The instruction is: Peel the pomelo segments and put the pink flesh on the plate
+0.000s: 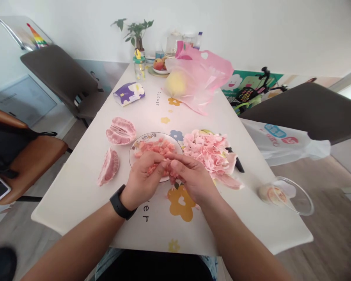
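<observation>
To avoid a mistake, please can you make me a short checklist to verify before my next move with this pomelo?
1. Left hand and right hand above the plate: ok, both pinch at the fruit over it.
2. Pomelo flesh inside the plate rim: ok.
3. Upper pomelo segment and lower pomelo segment on a plate: not ok, both lie on the tablecloth.
4. Black knife handle away from the hands: ok.
5. Seeds removed: cannot tell, too small.
</observation>
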The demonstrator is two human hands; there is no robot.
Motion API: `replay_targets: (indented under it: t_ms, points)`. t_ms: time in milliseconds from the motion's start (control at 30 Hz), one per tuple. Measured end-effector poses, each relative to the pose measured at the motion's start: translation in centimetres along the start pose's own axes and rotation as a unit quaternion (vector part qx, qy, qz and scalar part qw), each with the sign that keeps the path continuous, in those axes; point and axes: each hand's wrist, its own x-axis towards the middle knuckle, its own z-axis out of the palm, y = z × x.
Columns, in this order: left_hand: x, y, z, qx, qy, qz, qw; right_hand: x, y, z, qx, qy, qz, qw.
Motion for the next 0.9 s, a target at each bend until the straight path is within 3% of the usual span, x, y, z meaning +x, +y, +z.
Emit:
replay_targets:
  t_ms: [167,367,433,500,567,700,833,900]
  points:
    - [0.4,-0.2,0.0,0.089,-0.011,0.03,0.995,-0.2,0.4,0.3,-0.144,0.064,-0.068,0.985]
    - [0.7,-0.1,-0.4,0.151,-0.063,0.02,0.986,0.1,0.6,0.2,-0.19,0.137,-0.092,0.968]
    - [1.0,-0.1,-0.7,0.141,-0.057,-0.012,0.988,0.5,0.6,-0.1,-0.22,0.168,-0.106,0.955]
    - [1.3,-0.2,-1.2,0.093,-0.031,-0.067,0.993,1.0,0.6,-0.4,-0.3,0.15,-0.151,0.93]
    - [1.5,-0.6,-1.6,0.02,-0.002,-0.112,0.993,1.5,0.9,-0.6,-0.412,0.103,-0.191,0.885]
    - [1.6,-1.4,-1.9,-0.088,0.029,-0.137,0.986,2.1,1.4,-0.4,-0.579,0.068,-0.185,0.791]
    - [2.3,-0.4,-1.5,-0.081,0.036,-0.144,0.986,2.1,1.3,0.0,-0.621,0.062,-0.155,0.766]
    - [3.4,1.1,-1.1,-0.043,-0.004,-0.134,0.99,2.0,1.2,0.0,-0.619,0.06,-0.149,0.769]
